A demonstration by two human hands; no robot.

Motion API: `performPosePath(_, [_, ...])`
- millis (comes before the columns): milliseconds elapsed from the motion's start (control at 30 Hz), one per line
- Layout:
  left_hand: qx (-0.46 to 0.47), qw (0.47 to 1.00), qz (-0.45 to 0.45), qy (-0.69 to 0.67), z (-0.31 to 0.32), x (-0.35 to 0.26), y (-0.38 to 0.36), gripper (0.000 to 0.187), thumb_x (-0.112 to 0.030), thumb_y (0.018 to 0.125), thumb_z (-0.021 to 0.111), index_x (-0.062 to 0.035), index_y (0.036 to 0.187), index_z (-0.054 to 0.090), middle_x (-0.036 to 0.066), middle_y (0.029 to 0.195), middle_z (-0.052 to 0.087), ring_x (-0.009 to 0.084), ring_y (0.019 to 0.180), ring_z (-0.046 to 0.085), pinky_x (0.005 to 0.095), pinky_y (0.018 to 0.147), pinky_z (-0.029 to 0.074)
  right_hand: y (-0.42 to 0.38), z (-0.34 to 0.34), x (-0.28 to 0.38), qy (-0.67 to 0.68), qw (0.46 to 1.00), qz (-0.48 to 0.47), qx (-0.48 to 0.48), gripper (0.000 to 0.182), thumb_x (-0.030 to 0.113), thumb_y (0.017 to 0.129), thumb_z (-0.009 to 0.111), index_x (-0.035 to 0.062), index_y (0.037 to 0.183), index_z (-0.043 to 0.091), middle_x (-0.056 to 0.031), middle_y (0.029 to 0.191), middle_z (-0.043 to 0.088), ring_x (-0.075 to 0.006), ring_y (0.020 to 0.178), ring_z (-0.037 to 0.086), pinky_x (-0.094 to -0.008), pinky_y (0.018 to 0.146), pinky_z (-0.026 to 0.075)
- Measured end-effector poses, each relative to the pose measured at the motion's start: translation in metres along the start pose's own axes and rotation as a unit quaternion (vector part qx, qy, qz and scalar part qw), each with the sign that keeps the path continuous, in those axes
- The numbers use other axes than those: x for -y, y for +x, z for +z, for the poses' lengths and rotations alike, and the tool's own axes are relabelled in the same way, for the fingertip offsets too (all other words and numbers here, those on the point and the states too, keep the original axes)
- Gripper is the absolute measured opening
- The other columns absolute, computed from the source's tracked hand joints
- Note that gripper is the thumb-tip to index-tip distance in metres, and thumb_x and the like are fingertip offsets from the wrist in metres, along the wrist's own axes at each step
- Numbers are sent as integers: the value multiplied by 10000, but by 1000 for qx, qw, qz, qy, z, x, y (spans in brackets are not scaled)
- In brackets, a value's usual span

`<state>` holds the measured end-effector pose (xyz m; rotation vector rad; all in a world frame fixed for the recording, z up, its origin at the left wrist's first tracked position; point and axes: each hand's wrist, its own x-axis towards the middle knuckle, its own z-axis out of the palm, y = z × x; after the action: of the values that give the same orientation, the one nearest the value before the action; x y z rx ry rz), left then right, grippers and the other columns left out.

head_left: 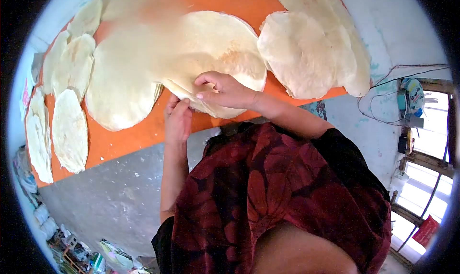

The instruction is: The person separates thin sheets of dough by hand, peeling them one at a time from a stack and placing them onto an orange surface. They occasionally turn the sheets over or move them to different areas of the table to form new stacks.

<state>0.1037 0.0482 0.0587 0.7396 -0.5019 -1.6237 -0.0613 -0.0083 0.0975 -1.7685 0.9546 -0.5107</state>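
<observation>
A large round flatbread (215, 39) lies at the near edge of the orange table, with brown spots on its right part. Its near left edge is lifted and folded over. My left hand (179, 118) pinches this folded edge from below, thumb on top. On the fold's right side, my right hand (220, 89) is closed with curled fingers on the flatbread; its thumb presses near the edge. Left of my hands lies another stack of pale flatbreads (124, 82), its upper part blurred.
The orange table (120, 142) carries more flatbread stacks, one at right (306, 58) and smaller folded pieces (70, 130) at left. A grey floor (124, 183) lies below. Wires and a fan-like device (412, 99) hang on the right wall beside a window (424, 178). Clutter stands at lower left.
</observation>
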Motion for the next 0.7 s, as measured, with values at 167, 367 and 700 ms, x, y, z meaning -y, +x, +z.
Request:
performPosePath(167, [-25,1000,-11,11,8,-4,-2,418,-12,800,434,12,1215,385,111,1197,461,219,1103,449,364,938,355,-1,-1,14,-111,992,-29,-56,403,327,711,622,31,971,541,-164,985,542,-294,925,530,-336,805,421])
performPosePath(367, [9,999,11,31,8,-5,-2,410,-6,808,445,-4,1215,393,97,1163,486,201,1064,473,349,911,371,13,-18,-8,-44,998,-32,-13,186,170,757,592,5,840,574,-99,880,562,-162,813,544,-272,710,442])
performPosePath(700, [-118,983,17,138,22,7,-2,375,-76,833,480,-30,1199,412,74,1138,497,170,1016,488,319,849,402,8,-11,-5,33,999,29,-14,149,158,770,585,16,807,556,-35,742,568,-95,716,527,-244,662,431])
